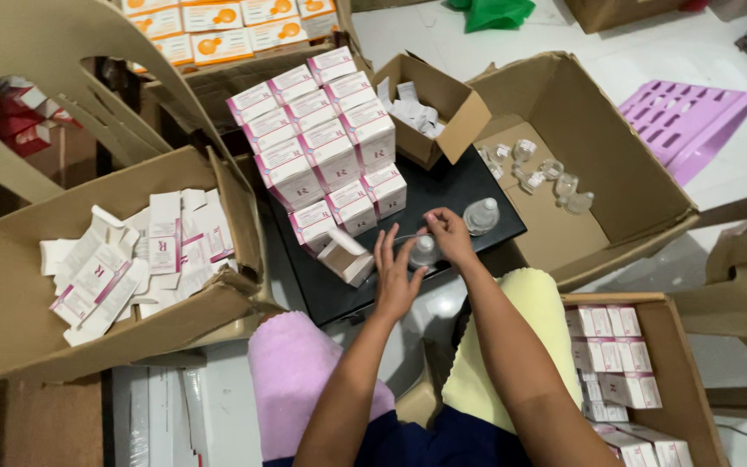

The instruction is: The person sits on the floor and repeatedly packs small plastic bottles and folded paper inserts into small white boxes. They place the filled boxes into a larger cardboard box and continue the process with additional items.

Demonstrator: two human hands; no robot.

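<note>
My left hand (pixel 395 275) is spread over the black board (pixel 451 186), fingers touching a small clear bottle (pixel 423 251). My right hand (pixel 448 233) pinches a thin leaflet or label just above that bottle. A second clear bottle with a white cap (pixel 482 216) stands to the right on the board. An open white-and-pink carton (pixel 345 256) lies on its side just left of my left hand. A stack of closed white-and-pink cartons (pixel 322 138) rises behind it.
A cardboard box of flat unfolded cartons (pixel 131 251) sits at left. A small box of folded leaflets (pixel 412 108) and a large box with loose clear bottles (pixel 542 169) stand behind. A box of finished cartons (pixel 620 363) is at right. Pink crate (pixel 685 117) far right.
</note>
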